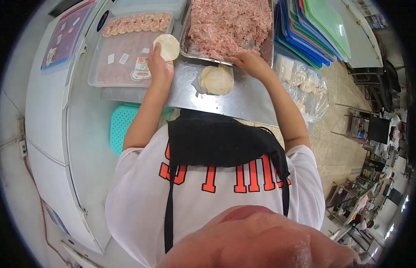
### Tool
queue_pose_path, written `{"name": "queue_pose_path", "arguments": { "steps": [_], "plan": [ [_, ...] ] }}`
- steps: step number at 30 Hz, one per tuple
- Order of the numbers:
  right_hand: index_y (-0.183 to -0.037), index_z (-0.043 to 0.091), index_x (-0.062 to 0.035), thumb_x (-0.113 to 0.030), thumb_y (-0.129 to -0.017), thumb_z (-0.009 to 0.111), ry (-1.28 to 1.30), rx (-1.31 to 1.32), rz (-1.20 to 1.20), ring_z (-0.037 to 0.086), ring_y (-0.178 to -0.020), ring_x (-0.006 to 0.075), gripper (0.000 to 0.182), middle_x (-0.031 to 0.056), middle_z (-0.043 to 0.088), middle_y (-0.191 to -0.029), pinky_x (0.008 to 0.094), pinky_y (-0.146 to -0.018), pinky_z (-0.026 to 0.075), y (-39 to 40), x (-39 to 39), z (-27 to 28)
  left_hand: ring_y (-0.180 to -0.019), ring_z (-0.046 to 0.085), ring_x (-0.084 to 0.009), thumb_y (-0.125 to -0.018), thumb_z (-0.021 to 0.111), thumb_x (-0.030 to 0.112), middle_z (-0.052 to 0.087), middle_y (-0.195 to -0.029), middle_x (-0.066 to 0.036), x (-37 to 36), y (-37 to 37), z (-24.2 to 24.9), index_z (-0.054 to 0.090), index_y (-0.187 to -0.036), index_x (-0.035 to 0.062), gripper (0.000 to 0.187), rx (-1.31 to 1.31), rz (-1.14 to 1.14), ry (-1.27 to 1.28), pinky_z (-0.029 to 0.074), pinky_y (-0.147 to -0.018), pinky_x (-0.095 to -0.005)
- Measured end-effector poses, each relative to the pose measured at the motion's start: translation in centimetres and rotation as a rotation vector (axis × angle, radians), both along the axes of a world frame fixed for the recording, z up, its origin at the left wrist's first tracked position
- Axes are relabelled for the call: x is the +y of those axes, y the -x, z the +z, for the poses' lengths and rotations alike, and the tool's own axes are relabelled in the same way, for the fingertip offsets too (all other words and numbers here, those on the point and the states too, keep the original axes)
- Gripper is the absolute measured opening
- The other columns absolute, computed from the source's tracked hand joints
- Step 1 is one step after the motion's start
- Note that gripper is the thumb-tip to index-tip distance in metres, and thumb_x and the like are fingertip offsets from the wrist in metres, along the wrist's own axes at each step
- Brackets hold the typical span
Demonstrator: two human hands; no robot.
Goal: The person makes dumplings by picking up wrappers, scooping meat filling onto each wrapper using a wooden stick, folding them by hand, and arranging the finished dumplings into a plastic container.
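Note:
A round pale dough wrapper (169,47) lies in my left hand (159,67), with the thumb over its edge. My right hand (249,64) is at the near edge of a metal tray of ground meat (230,27), its fingers together at the meat; whether they hold a tool or some meat is too small to tell. Between my hands, a stack of round wrappers (217,80) sits on the metal work surface (185,96). Left of the meat, a clear plastic tray (103,73) bears rows of filled dumplings (137,23) along its far side.
Blue, green and clear plastic lids (313,31) are stacked right of the meat tray. Below them lies a clear bag of wrappers (306,85). A turquoise perforated basket (122,127) is under the left side of the work surface. A white appliance (49,102) stands at far left.

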State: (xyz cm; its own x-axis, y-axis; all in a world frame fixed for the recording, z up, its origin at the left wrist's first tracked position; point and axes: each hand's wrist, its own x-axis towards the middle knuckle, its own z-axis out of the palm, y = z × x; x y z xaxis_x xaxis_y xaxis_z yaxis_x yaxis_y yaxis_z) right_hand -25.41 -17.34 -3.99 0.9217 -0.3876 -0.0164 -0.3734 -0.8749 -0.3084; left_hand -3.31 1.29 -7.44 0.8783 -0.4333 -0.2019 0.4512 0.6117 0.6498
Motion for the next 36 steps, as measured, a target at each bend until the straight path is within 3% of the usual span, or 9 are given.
{"name": "queue_pose_path", "arguments": {
  "steps": [7, 13, 14, 17, 23, 25, 32, 35, 36],
  "plan": [
    [-0.089, 0.069, -0.0025, -0.031, -0.097, 0.053, -0.855, -0.239, -0.371, 0.044, -0.055, 0.0053, 0.033, -0.0036, 0.053, -0.063, 0.0222, -0.051, 0.034, 1.6, 0.2, 3.3, -0.115, 0.055, -0.0280, -0.099, 0.044, 0.025, 0.057, -0.124, -0.014, -6.7, 4.4, 1.2, 0.050, -0.124, 0.0005, 0.036, 0.173, -0.360, 0.110, 0.044, -0.101, -0.0429],
    [-0.110, 0.066, -0.0058, -0.028, -0.096, 0.055, -0.416, -0.306, -0.195, 0.055, -0.069, 0.0144, 0.029, 0.0063, 0.060, -0.073, 0.0309, -0.064, 0.044, 2.5, 1.0, 2.3, -0.117, 0.050, -0.0330, -0.098, 0.035, 0.048, 0.054, -0.125, -0.014, -10.1, 6.5, 7.4, 0.049, -0.126, 0.0015, 0.056, 0.268, -0.483, 0.266, 0.036, -0.105, -0.0495],
    [-0.102, 0.065, -0.0039, -0.022, -0.092, 0.055, -0.311, -0.267, -0.206, 0.063, -0.085, 0.0329, 0.023, 0.0186, 0.065, -0.089, 0.0402, -0.073, 0.049, 3.3, 0.6, 2.6, -0.119, 0.049, -0.0333, -0.097, 0.035, 0.051, 0.054, -0.126, -0.015, -10.2, 5.9, 6.0, 0.047, -0.128, 0.0014, 0.059, 0.343, -0.475, 0.256, 0.034, -0.106, -0.0498],
    [-0.105, 0.064, -0.0066, -0.022, -0.091, 0.055, -0.014, 0.003, -0.160, 0.062, -0.091, 0.0367, 0.023, 0.0186, 0.065, -0.094, 0.0452, -0.077, 0.050, 5.2, 1.1, 7.2, -0.121, 0.047, -0.0350, -0.094, 0.035, 0.058, 0.051, -0.130, -0.019, -10.3, 4.8, 3.3, 0.042, -0.133, 0.0014, 0.069, 0.386, -0.433, 0.204, 0.031, -0.107, -0.0531],
    [-0.107, 0.060, -0.0079, -0.020, -0.091, 0.054, 0.059, -0.316, -0.006, 0.063, -0.087, 0.0366, 0.021, 0.0167, 0.064, -0.094, 0.0462, -0.074, 0.051, 5.0, 0.9, 5.1, -0.128, 0.040, -0.0391, -0.092, 0.039, 0.062, 0.044, -0.136, -0.022, -9.9, 5.4, 5.2, 0.042, -0.133, 0.0007, 0.074, 0.336, -0.415, 0.143, 0.030, -0.107, -0.0579],
    [-0.116, 0.059, -0.0062, -0.020, -0.092, 0.057, 0.144, 0.073, -0.123, 0.062, -0.085, 0.0375, 0.028, 0.0185, 0.063, -0.091, 0.0457, -0.071, 0.051, 4.9, 1.4, 9.9, -0.131, 0.036, -0.0419, -0.090, 0.045, 0.061, 0.043, -0.137, -0.022, -9.6, 4.7, 4.8, 0.043, -0.132, -0.0002, 0.075, 0.287, -0.407, 0.189, 0.027, -0.109, -0.0588],
    [-0.117, 0.061, -0.0096, -0.023, -0.093, 0.055, 0.105, -0.287, 0.056, 0.063, -0.078, 0.0342, 0.028, 0.0174, 0.062, -0.082, 0.0423, -0.066, 0.050, 3.6, 1.5, 7.3, -0.121, 0.047, -0.0402, -0.090, 0.053, 0.050, 0.049, -0.130, -0.022, -8.8, 4.4, 6.0, 0.044, -0.128, -0.0041, 0.067, 0.322, -0.370, 0.178, 0.035, -0.103, -0.0582],
    [-0.108, 0.063, -0.0015, -0.023, -0.094, 0.055, -0.347, -0.328, -0.039, 0.063, -0.075, 0.0317, 0.027, 0.0147, 0.063, -0.080, 0.0405, -0.066, 0.049, 4.3, 0.0, 8.5, -0.117, 0.051, -0.0377, -0.090, 0.059, 0.037, 0.051, -0.128, -0.018, -7.5, 2.4, 3.9, 0.039, -0.132, -0.0006, 0.060, 0.318, -0.616, 0.461, 0.040, -0.102, -0.0535],
    [-0.108, 0.063, -0.0002, -0.023, -0.095, 0.054, -0.450, -0.325, -0.094, 0.062, -0.074, 0.0297, 0.028, 0.0152, 0.063, -0.080, 0.0392, -0.067, 0.048, 4.5, -0.4, 8.4, -0.114, 0.054, -0.0329, -0.087, 0.063, 0.028, 0.054, -0.123, -0.017, -6.6, 3.5, 5.1, 0.046, -0.128, 0.0035, 0.051, -0.004, -0.662, 0.274, 0.044, -0.097, -0.0472]
  ]
}}
